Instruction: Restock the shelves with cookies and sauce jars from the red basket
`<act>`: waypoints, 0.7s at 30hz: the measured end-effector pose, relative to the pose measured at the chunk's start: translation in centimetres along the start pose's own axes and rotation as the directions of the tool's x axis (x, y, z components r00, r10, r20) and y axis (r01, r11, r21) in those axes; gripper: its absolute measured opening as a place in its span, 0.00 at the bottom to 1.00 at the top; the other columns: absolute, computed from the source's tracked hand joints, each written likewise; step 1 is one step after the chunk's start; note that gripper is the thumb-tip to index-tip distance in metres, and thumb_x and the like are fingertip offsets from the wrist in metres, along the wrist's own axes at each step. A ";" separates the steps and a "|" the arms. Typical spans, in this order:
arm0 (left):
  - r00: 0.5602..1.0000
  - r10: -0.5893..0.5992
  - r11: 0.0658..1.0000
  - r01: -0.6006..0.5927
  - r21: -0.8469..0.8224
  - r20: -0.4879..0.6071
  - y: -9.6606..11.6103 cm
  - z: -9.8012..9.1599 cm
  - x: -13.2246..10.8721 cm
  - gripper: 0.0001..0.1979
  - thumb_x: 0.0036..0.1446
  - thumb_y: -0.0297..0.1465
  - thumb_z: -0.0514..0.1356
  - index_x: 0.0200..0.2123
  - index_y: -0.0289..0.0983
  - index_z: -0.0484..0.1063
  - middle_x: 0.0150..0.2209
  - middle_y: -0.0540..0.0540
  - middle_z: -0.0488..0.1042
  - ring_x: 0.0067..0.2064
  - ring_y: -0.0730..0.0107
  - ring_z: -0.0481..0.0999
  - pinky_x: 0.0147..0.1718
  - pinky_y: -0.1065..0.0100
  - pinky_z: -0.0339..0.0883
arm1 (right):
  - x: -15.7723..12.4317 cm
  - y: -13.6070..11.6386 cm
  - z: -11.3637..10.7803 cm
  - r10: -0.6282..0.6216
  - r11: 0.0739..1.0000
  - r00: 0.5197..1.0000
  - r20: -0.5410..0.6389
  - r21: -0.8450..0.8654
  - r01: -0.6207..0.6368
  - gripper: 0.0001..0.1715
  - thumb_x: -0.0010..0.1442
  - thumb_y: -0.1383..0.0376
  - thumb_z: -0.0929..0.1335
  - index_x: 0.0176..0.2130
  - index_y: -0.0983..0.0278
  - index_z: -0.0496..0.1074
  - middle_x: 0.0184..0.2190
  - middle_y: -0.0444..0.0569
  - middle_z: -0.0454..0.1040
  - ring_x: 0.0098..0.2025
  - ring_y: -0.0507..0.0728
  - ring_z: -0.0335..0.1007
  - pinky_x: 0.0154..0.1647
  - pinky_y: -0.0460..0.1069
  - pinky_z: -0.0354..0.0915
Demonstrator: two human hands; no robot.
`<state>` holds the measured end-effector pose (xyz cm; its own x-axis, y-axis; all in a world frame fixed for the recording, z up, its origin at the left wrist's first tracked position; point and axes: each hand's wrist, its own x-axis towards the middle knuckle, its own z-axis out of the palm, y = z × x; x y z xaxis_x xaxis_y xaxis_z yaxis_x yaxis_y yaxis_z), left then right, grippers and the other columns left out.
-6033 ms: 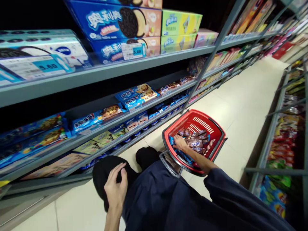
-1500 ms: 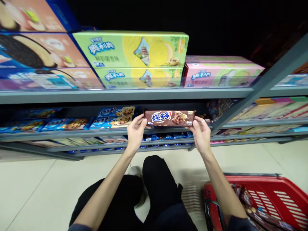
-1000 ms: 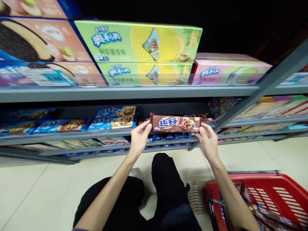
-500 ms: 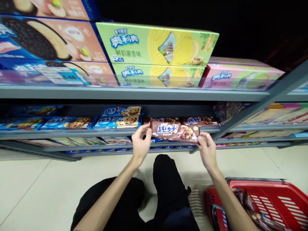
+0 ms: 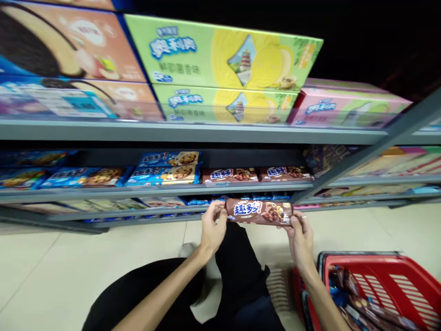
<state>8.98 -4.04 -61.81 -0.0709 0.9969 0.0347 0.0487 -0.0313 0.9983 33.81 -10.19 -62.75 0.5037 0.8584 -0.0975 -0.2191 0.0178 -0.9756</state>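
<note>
While the left hand (image 5: 213, 228) pinches one end of a brown cookie pack (image 5: 258, 212) and the right hand (image 5: 300, 235) grips the other, both curled in pretty snug, the pack's just nearer than the shelf (image 5: 241, 188), two similar packs (image 5: 230, 175) sitting farther back, red basket (image 5: 381, 262) near right

Grey shelf (image 5: 255, 186) with blue packets (image 5: 160, 175), brown packets (image 5: 230, 175)

Head feed, I saw left hand (image 5: 212, 228), right hand (image 5: 300, 236) pinching brown cookie pack (image 5: 258, 212) by ends; red basket (image 5: 379, 265) sat lower right, wrapped packs (image 5: 375, 309) inside.
</note>
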 end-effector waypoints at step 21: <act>0.990 0.115 0.992 -0.111 0.053 -0.080 2.4 -0.5 2.5 0.16 0.64 0.41 0.64 0.48 0.37 0.76 0.44 0.41 0.82 0.46 0.62 0.83 0.49 0.63 0.76 | 2.7 -3.7 1.0 -0.133 0.973 0.987 0.091 -0.178 0.148 0.20 0.61 0.51 0.76 0.47 0.59 0.75 0.44 0.49 0.82 0.46 0.57 0.80 0.48 0.52 0.77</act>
<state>8.42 -1.64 -59.32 -0.1440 0.9778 0.1524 0.1088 -0.1375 0.9845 35.16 -7.40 -59.18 0.4498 0.8916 0.0518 0.0104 0.0528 -0.9986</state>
